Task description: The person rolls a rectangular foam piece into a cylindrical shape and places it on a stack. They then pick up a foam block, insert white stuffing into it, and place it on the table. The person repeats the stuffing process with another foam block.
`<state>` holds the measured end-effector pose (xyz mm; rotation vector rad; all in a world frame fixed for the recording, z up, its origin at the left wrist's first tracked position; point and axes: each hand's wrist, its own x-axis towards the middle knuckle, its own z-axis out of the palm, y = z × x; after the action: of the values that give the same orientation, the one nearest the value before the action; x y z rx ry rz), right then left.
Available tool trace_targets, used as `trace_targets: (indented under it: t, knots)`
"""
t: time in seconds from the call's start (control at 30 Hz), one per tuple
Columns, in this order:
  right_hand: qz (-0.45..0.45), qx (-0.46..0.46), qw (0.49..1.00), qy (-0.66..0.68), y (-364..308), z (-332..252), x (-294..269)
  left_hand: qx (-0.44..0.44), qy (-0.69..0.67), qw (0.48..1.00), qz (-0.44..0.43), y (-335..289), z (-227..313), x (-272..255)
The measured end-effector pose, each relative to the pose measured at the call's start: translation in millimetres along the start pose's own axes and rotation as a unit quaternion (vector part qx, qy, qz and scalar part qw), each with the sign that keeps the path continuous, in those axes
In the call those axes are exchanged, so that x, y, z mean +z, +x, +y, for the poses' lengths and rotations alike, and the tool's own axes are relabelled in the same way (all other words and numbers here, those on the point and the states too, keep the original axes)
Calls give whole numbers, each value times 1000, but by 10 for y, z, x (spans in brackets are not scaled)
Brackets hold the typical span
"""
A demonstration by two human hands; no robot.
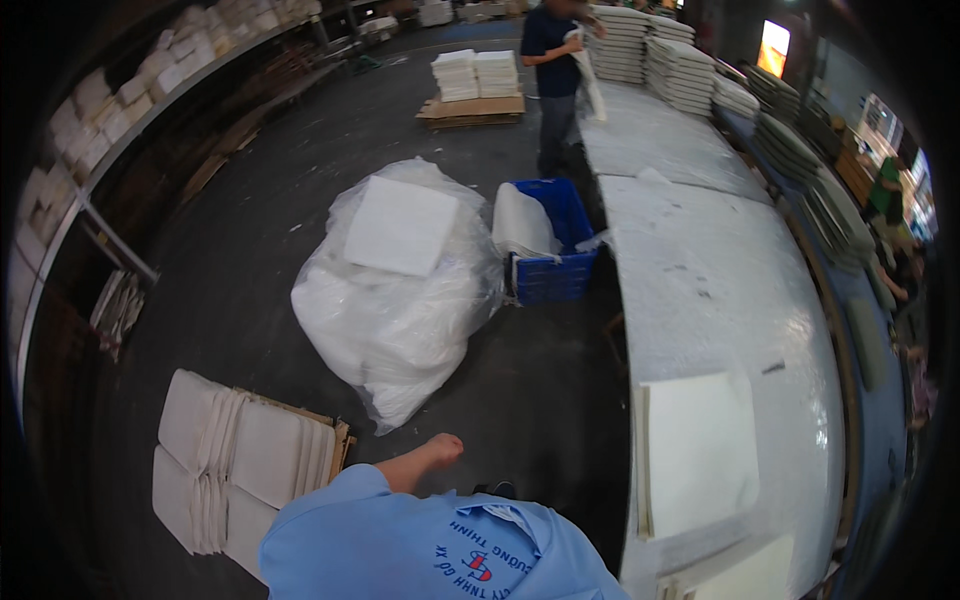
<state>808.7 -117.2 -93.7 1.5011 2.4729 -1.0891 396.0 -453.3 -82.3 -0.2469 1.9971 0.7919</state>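
My left hand (443,450) reaches out in front of my light blue shirt (400,540), over the dark floor. Its fingers look curled in, and nothing shows in them. Nearest to it is a large clear plastic bag (385,320) full of white padding, with a square white foam pad (403,225) lying on top. Left of my arm stand stacks of white cushion pads (270,452) on cardboard. My right hand is out of the picture.
Along the right runs a long plastic-covered table (715,270) bearing white pads (700,455). A blue crate (555,278) holding white padding stands between bag and table. Beyond it a person (555,80) handles white material. Shelving (190,85) lines the left; stacked pads (475,77) sit farther off.
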Motion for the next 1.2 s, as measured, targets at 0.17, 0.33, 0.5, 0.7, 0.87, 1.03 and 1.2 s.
trace_targets:
  t: [0.17, 0.33, 0.5, 0.7, 0.87, 1.03, 1.2]
  knots:
    - [-138, -69, 988, 2, 903, -873, 172, -9, -184, 980, 73, 227, 48, -579]
    - [-161, -150, 975, 2, 2182, -1614, 166, 10, -254, 966, 47, 432, 128, -788]
    - [-186, -128, 974, -8, 3748, -2879, 259, 151, 434, 887, -43, 770, 159, -1064]
    - [-122, -395, 910, -33, 4870, -5144, 895, 286, 209, 907, 227, 1050, 162, -1133]
    - [-189, -488, 846, -101, 5070, -6868, 1705, 66, -19, 985, 161, 1601, 290, -1169]
    - [-298, -454, 839, -30, 4798, -7523, 2701, -34, -167, 968, 182, 1689, 295, -1417]
    - [-403, -395, 822, -69, 4674, -8068, 3605, -78, -275, 930, 232, 1693, 123, -1964]
